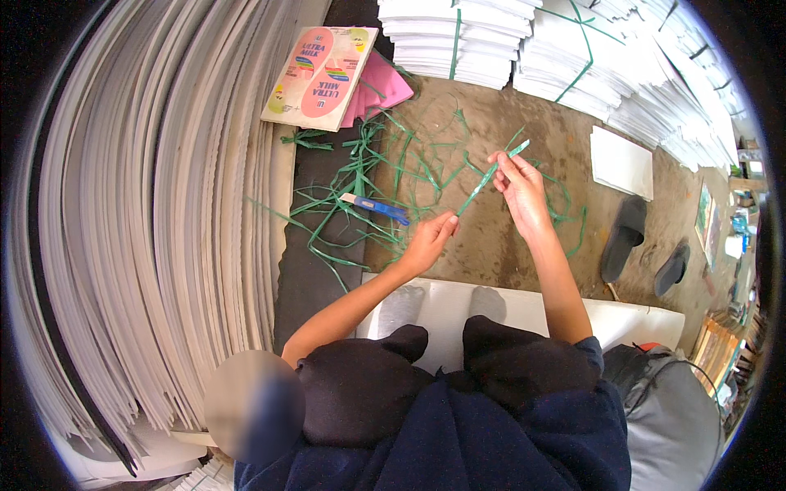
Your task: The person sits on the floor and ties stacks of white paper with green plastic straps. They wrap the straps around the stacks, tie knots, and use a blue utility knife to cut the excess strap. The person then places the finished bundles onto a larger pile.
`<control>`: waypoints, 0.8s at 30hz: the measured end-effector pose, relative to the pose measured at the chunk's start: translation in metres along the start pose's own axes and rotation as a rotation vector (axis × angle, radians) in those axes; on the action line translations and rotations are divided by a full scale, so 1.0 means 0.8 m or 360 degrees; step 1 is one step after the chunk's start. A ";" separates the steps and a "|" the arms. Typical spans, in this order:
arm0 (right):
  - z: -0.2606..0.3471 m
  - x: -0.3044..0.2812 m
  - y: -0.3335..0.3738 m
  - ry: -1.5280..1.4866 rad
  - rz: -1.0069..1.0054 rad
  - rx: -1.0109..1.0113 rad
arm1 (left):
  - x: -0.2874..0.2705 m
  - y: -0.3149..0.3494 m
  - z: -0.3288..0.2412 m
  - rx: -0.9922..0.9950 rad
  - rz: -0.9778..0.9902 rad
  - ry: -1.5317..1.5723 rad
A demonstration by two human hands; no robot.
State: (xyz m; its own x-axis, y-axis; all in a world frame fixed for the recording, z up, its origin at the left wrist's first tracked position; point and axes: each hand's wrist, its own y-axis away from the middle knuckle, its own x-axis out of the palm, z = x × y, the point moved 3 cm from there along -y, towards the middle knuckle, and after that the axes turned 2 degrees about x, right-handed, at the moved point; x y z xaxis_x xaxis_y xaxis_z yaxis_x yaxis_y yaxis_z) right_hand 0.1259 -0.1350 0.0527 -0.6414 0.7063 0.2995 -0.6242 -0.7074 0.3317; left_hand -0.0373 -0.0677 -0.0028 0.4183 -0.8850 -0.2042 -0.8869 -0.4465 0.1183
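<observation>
A thin strand of green plastic twine [477,191] runs slantwise between my two hands. My left hand [430,244] pinches its lower end between thumb and fingers. Higher up and to the right, my right hand [517,182] is closed on the upper part, and a short shiny end sticks out past the fingers. On the floor left of my hands lies a blue utility knife [375,208] with a pale front end. Loose green twine strands [360,159] are tangled around and under it.
A tall stack of paper sheets [164,180] fills the left side. Beyond the twine lie a printed cardboard piece [321,78] and pink sheets [385,86]. Tied white paper bundles [458,41] line the back. At right are white sheets [622,162], dark sandals [625,237] and a grey bag [671,417].
</observation>
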 end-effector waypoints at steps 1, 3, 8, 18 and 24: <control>0.003 0.006 0.002 0.0069 -0.0003 -0.0024 | -0.004 0.000 0.000 0.0079 -0.0037 -0.0080; 0.014 0.026 0.011 0.0497 0.0062 -0.0134 | -0.022 -0.005 -0.010 0.0236 -0.0240 -0.0160; 0.007 0.060 0.023 0.1006 0.0206 -0.0386 | -0.080 -0.034 -0.081 0.0585 -0.0401 -0.0055; -0.005 0.092 0.029 0.1376 0.0268 -0.0423 | -0.079 -0.024 -0.068 0.0169 -0.0642 0.0353; 0.012 0.074 0.023 0.1192 0.0226 -0.0401 | -0.085 -0.032 -0.054 0.0141 -0.0365 0.0402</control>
State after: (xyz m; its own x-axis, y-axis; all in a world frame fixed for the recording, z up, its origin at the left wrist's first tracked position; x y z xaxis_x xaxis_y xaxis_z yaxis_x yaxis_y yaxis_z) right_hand 0.0803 -0.1058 0.0850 -0.7953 0.4676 -0.3858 -0.5389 -0.8368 0.0965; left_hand -0.0345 -0.0018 0.0503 0.6342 -0.7725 0.0327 -0.7731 -0.6342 0.0102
